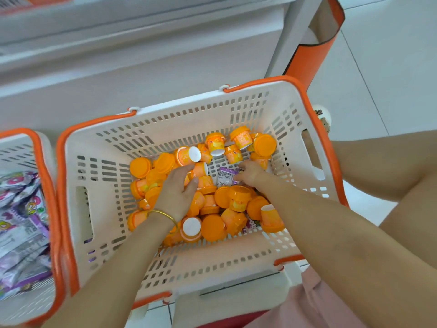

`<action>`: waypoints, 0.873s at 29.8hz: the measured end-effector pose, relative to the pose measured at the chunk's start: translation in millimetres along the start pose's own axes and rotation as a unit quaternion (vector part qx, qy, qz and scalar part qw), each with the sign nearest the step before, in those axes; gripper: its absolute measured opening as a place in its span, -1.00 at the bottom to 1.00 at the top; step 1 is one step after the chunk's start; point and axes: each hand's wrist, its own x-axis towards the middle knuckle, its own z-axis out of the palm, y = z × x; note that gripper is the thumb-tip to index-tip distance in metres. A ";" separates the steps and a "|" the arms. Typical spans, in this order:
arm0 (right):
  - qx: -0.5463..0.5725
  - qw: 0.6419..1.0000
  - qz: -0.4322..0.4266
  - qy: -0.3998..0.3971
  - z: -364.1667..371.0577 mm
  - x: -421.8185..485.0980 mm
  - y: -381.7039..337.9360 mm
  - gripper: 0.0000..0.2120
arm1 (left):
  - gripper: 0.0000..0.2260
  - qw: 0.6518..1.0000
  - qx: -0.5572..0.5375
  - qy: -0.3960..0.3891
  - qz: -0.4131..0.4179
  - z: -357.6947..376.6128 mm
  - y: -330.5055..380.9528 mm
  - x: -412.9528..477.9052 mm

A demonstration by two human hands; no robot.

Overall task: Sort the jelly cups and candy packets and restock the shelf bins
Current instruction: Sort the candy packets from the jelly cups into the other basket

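A white basket with an orange rim (pixel 99 143) holds several orange jelly cups (pixel 212 227) heaped on its floor. A purple candy packet (pixel 224 176) lies among them near the middle. My right hand (pixel 249 172) pinches the right edge of that packet. My left hand (pixel 176 189), with a gold bangle on the wrist, rests on the cups with fingers spread and curled toward one cup (pixel 201 170). Another purple packet (pixel 254 224) peeks out under cups at the lower right.
A second orange-rimmed basket (pixel 41 162) at the left holds several purple candy packets (pixel 21 223). White shelving (pixel 142 50) runs behind the baskets. An orange shelf post (pixel 314 48) stands at the upper right. My bare knees are at the right over white floor tiles.
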 end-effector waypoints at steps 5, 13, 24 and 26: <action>-0.039 0.998 0.026 -0.034 13.9 8.9 -7.3 -0.68 | -0.65 1.000 -0.004 -0.003 -0.029 -5.1 -7.7 -10.5; -0.168 0.985 -0.011 0.044 21.6 18.9 -7.3 -0.52 | -0.66 0.999 0.002 0.001 -0.041 -6.5 -8.4 -6.3; 0.188 0.980 -0.055 0.041 -13.2 -25.5 -17.9 -0.91 | -0.53 0.999 -0.028 0.004 -0.020 -2.2 5.4 0.4; 0.210 0.973 -0.090 -0.020 -39.6 -46.5 -39.9 -0.86 | -0.38 0.998 -0.068 0.005 -0.007 -0.6 20.3 4.4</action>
